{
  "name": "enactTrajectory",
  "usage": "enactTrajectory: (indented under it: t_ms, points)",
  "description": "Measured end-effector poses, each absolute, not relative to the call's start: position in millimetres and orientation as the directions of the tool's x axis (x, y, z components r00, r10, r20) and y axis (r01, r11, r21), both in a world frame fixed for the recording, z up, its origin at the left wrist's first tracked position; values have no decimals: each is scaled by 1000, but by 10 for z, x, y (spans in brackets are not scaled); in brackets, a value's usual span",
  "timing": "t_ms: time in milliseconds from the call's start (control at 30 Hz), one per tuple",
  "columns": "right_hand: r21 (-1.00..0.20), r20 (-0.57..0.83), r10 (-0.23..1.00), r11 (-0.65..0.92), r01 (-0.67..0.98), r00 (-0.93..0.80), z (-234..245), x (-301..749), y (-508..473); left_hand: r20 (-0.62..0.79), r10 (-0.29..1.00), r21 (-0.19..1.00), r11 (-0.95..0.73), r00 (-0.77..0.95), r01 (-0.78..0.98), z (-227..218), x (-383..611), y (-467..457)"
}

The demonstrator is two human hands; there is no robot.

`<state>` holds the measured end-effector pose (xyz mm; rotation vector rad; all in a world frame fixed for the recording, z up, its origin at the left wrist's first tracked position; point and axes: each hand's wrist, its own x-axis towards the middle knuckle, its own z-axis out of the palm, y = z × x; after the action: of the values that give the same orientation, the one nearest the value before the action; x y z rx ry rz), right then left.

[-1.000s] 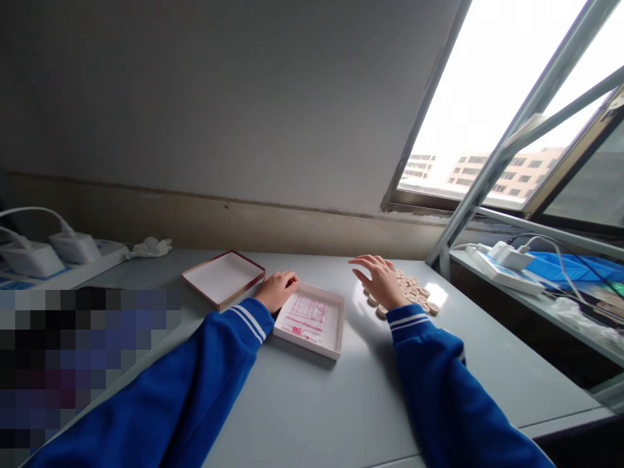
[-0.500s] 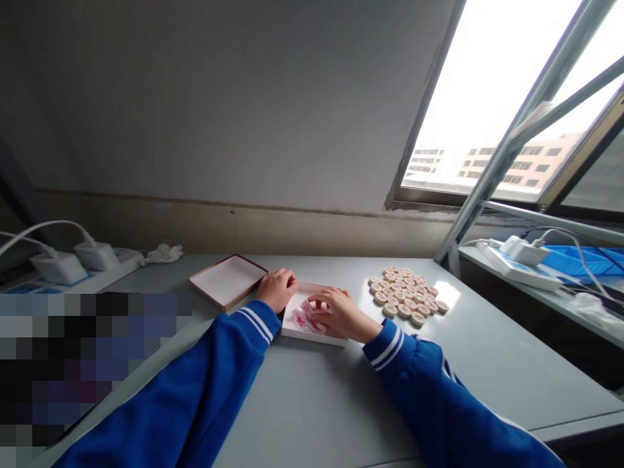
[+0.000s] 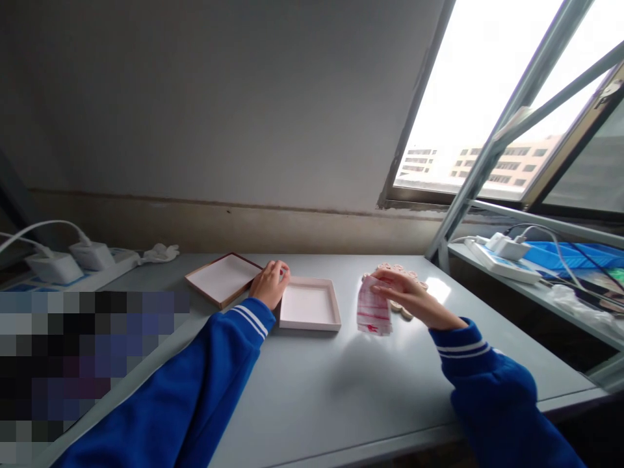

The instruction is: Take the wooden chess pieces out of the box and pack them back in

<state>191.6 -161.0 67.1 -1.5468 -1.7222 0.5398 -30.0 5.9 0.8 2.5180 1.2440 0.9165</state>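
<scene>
Folded sheet: a pale folded sheet (image 3: 373, 311) with red print hangs from the right hand, just right of the white box and in front of the wooden discs. Its lower edge is close to the table; whether it touches cannot be told.
Right hand: the right hand (image 3: 408, 296) pinches the sheet's top edge between thumb and fingers, the arm in a blue sleeve with white stripes.
Left hand: the left hand (image 3: 270, 284) is curled over the far left corner of the white box and grips its rim.
White box: the shallow white box (image 3: 309, 323) lies open on the table, nothing in it, between the two hands.
Lid: a flat lid (image 3: 221, 278) with a dark red edge lies inside-up just left of the box, near the left hand.
Wooden discs: a cluster of round wooden discs (image 3: 396, 268) lies flat behind the right hand, partly hidden by it.
Table: the grey table (image 3: 341, 390) bears all of these.
Far left: a power strip (image 3: 88, 272) with white chargers plugged in.
Right: a window (image 3: 487, 97) with a shelf below it.
</scene>
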Motion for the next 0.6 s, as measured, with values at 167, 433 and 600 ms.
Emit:
enactTrajectory:
  t_ms: [167,433,600]
  points:
    - [-447,156,986,128,886,-64,469,2001,-1837,596,676,367,-709,433,602,3,-290,55]
    - [-138,219,976,12,990,19,524,2015,-1968,779,531,361,-815,334,453,89,-337,-24]
    - [-189,-26,999,37,981,-43,477,2011,-1986,840,383,245,-900,385,362,131,-388,-129]
